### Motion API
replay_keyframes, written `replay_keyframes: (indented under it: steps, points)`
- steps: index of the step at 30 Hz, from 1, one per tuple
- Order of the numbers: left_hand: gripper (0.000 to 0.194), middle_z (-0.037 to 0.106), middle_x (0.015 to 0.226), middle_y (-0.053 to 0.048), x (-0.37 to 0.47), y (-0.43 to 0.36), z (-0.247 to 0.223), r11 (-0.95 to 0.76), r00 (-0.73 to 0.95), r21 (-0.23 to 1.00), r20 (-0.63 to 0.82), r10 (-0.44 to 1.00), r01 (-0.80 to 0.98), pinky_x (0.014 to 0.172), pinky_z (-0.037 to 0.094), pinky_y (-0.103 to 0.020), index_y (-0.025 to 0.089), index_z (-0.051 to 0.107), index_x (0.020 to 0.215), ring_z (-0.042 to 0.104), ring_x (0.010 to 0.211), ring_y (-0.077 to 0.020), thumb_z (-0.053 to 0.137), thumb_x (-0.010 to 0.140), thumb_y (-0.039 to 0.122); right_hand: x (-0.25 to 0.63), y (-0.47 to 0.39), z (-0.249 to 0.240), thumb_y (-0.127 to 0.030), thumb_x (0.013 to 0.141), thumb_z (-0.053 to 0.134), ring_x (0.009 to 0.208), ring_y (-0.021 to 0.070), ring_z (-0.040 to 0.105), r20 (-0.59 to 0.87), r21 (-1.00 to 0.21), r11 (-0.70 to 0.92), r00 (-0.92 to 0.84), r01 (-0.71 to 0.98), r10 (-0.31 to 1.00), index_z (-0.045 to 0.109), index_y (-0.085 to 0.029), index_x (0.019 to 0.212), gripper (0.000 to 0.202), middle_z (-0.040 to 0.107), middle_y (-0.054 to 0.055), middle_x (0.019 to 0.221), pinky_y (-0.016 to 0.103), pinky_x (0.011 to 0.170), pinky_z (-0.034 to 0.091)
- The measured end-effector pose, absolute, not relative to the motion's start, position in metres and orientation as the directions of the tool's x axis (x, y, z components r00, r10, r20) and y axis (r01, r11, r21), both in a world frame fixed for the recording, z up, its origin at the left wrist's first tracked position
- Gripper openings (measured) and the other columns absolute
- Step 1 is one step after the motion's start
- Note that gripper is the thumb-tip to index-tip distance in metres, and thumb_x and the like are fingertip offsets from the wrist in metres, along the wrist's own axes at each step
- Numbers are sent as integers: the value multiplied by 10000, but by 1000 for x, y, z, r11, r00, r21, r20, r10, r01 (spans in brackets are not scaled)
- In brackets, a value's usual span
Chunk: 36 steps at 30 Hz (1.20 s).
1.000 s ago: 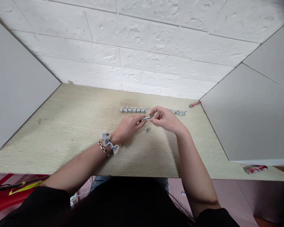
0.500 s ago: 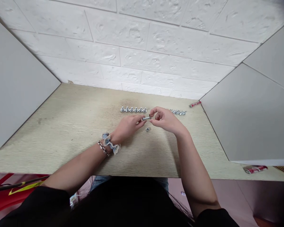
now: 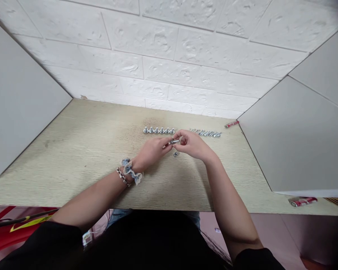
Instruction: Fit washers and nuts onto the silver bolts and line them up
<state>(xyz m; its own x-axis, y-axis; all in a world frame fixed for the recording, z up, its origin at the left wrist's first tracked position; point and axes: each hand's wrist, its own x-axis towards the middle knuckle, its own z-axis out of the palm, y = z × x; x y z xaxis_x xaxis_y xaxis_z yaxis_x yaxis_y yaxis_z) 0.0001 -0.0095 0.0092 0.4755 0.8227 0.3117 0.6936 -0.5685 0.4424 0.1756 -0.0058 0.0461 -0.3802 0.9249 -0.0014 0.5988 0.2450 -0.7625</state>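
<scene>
My left hand (image 3: 154, 150) pinches the head end of a silver bolt (image 3: 175, 141), whose shank points right. The fingertips of my right hand (image 3: 193, 145) close around the same bolt near its head; a small ring-like part there is partly hidden by the fingers. Just below the fingers, a small metal nut (image 3: 175, 154) lies on the wooden table (image 3: 101, 150). Behind my left hand several bolts (image 3: 159, 130) stand upright in a row. More metal screws (image 3: 208, 133) lie in a slanted row behind my right hand.
A red battery (image 3: 231, 124) lies at the back right beside a grey panel (image 3: 298, 138). Another red battery (image 3: 302, 201) is near the front right edge. A second grey panel (image 3: 25, 101) stands at left, and a white brick wall (image 3: 157, 67) closes the back.
My right hand has moved left along the bolt, from its tip towards its head, and the shank's free end now shows. More of the slanted screw row is uncovered.
</scene>
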Motion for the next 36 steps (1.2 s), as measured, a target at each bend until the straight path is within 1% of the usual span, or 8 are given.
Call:
replay_keyframes:
  steps: [5, 9, 13, 15, 21, 27, 32, 36]
  points:
    - [272, 672, 831, -41, -2, -7, 6, -573, 480, 464, 313, 819, 675, 606, 388, -226, 190, 607, 1078, 594, 706, -143, 458, 883, 307, 172, -3, 42, -343, 697, 602, 548, 92, 457, 18, -762, 243, -355, 600, 935, 633, -199, 896, 248, 541, -33, 605, 223, 531, 328]
    - [288, 680, 912, -43, -2, -6, 8, -575, 466, 505, 338, 818, 644, 665, 414, -233, 195, 605, 1078, 612, 776, -148, 430, 900, 338, 172, -1, 41, -333, 723, 604, 646, 116, 541, 50, -779, 251, -341, 575, 939, 691, -219, 881, 214, 655, 5, 734, 238, 612, 388]
    - [291, 684, 883, -29, -1, -7, 10, -567, 453, 534, 342, 824, 628, 643, 414, -227, 203, 617, 1053, 607, 734, -134, 426, 899, 361, 172, -1, 43, -307, 766, 565, 789, 147, 584, 68, -779, 264, -342, 569, 937, 713, -242, 845, 179, 693, 13, 862, 266, 725, 415]
    - [292, 684, 853, -20, -1, -7, 9, -551, 431, 548, 343, 834, 630, 628, 411, -225, 211, 598, 1096, 599, 699, -126, 464, 882, 358, 172, -1, 43, -315, 782, 549, 766, 142, 579, 80, -759, 275, -335, 590, 939, 714, -242, 848, 193, 693, 13, 856, 262, 711, 410]
    - [578, 679, 841, -9, -1, -5, 4, -491, 370, 656, 328, 869, 573, 618, 436, -227, 207, 426, 1292, 577, 605, -104, 604, 780, 408, 170, -2, 43, -324, 775, 565, 668, 118, 529, 130, -714, 318, -328, 624, 936, 713, -238, 795, 173, 669, 6, 789, 241, 638, 379]
    - [335, 678, 825, -16, 2, -8, 8, -494, 344, 694, 358, 868, 524, 615, 451, -217, 190, 591, 1104, 576, 605, -92, 548, 824, 370, 168, -3, 42, -325, 769, 566, 682, 114, 528, 150, -746, 334, -343, 576, 927, 703, -224, 749, 172, 649, 6, 771, 238, 631, 378]
    - [296, 658, 661, 12, 3, -8, 14, -432, 307, 741, 312, 899, 514, 599, 449, -216, 175, 623, 1076, 564, 567, -94, 542, 825, 311, 169, -3, 42, -357, 755, 585, 655, 112, 516, 166, -749, 336, -329, 571, 930, 705, -230, 763, 175, 657, 9, 791, 242, 630, 391]
    - [279, 632, 587, 27, 2, -6, 15, -356, 235, 792, 273, 933, 496, 581, 442, -218, 180, 646, 1049, 544, 524, -93, 546, 815, 294, 173, 0, 41, -447, 773, 550, 702, 128, 541, 200, -783, 315, -261, 537, 944, 695, -205, 862, 295, 667, 34, 851, 243, 647, 402]
